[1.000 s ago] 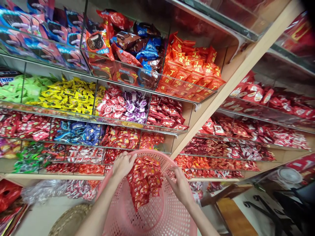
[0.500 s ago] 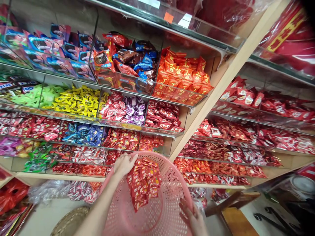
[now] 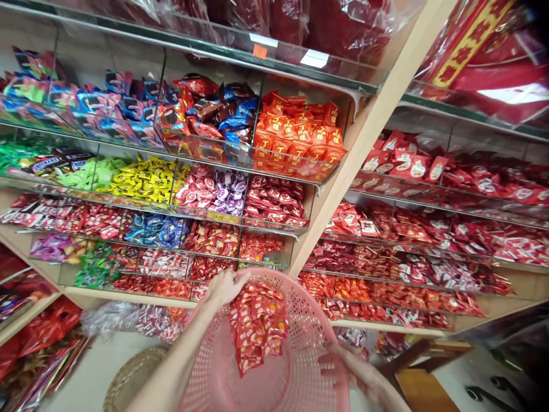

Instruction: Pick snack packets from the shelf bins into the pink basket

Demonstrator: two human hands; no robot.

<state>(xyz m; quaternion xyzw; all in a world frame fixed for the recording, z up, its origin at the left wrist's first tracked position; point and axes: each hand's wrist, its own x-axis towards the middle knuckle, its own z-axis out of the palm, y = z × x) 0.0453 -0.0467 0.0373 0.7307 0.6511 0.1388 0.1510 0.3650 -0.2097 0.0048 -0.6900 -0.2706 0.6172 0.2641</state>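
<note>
My left hand (image 3: 226, 288) is closed over the far left rim of a pink perforated plastic basket (image 3: 306, 303). Below its thumb, a bunch of small red candy packets (image 3: 259, 326) with a pale dotted pattern lies inside the basket. My right hand (image 3: 338, 361) reaches over the basket's right rim, its fingers curled down against the inner wall. Motion blurs that hand slightly, and the rim hides part of its grip. The bottom of the basket shows through around the packets.
Glass-fronted shelves (image 3: 274, 220) of wrapped sweets rise ahead, split by a slanting wooden post (image 3: 326, 212). On the floor are a woven basket (image 3: 118, 375) at left, clear plastic bags (image 3: 109, 317) below the shelves, and a wooden stool (image 3: 422, 386) at right.
My view has shifted, so the shelves appear lower at the top and more shows at left. The basket, packets and both hands sit slightly further right in view, with the hands' hold unchanged.
</note>
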